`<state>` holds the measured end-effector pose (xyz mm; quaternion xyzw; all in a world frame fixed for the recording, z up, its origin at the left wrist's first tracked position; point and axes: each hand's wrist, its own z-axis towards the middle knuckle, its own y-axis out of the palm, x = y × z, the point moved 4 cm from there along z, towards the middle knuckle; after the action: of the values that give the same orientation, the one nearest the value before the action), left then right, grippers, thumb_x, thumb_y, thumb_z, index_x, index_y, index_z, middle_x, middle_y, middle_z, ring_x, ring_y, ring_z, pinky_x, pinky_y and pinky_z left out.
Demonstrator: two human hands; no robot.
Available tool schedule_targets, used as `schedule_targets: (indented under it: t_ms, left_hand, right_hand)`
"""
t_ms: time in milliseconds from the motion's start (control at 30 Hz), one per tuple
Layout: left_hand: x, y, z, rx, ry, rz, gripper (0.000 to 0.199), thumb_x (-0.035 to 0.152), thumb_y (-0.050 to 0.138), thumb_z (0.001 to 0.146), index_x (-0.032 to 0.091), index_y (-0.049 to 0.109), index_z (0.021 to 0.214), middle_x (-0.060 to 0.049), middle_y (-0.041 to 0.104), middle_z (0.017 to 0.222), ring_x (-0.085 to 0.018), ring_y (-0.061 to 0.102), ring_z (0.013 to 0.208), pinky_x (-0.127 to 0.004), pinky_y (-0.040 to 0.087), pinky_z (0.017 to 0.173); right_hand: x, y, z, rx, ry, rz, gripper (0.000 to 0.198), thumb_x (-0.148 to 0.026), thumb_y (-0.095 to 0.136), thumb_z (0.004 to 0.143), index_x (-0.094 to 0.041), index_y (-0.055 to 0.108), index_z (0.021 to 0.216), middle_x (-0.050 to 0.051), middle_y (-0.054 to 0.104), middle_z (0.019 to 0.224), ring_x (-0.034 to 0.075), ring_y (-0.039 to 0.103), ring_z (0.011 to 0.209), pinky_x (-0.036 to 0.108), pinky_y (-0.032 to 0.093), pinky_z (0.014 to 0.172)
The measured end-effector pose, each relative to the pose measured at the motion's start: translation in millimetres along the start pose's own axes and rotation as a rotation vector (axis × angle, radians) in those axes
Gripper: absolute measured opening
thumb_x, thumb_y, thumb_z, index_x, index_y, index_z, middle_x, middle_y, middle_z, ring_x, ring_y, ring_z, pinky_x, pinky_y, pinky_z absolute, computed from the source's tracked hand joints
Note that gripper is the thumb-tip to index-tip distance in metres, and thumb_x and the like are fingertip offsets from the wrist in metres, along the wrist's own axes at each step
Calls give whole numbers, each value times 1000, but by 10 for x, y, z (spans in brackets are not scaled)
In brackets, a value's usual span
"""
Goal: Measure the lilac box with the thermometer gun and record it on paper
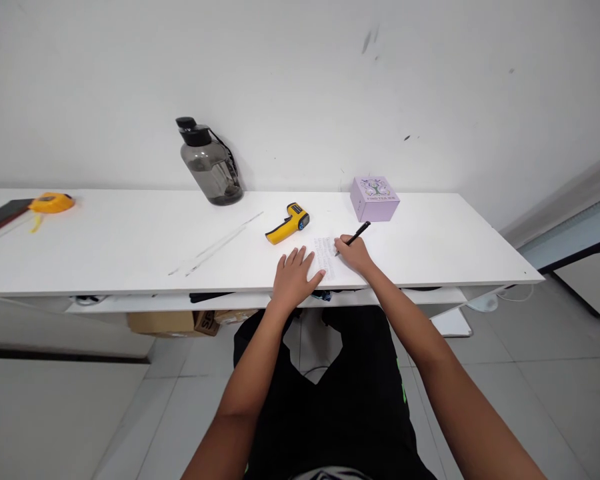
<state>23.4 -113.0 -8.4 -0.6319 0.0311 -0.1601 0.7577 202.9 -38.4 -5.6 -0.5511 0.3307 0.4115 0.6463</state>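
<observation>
A black pen [359,233] is gripped in my right hand [353,251], its tip down on a sheet of white paper [324,259] covered with lines of handwriting. My left hand [295,275] lies flat with its fingers spread, at the left edge of the paper. Just beyond that hand rests a yellow and black infrared thermometer [289,224], lying on its side. A purple tea box [375,199] stands behind my right hand, not touching it. The paper's outline is hard to make out against the white desk [430,247].
Against the wall at the left back stands a large grey water bottle [213,167] with a black lid. Farther left are an orange tape measure [53,203] and a dark flat object [5,215]. Beneath the desk sit a shelf [155,303] and a cardboard box [165,323].
</observation>
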Motion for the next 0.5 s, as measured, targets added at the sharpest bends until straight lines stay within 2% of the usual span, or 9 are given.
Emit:
schedule_targets:
  t_ms: [267, 500]
  left_hand:
    - [-9, 16, 2, -2, 0, -7, 64, 57, 35, 96, 21, 47, 147, -10, 37, 158, -29, 32, 147, -50, 25, 120]
    - [-6, 9, -1, -4, 1, -3, 63, 58, 34, 96, 22, 48, 147, -9, 38, 158, -28, 32, 147, -50, 25, 120]
  right_hand:
    - [-6, -5, 1, 10, -15, 26, 33, -39, 51, 82, -21, 50, 54, -2, 54, 57, 15, 50, 63, 29, 39, 66]
    - [-23, -7, -1, 6, -30, 49, 43, -57, 49, 88, -21, 61, 68, -3, 54, 59, 16, 52, 64, 29, 39, 68]
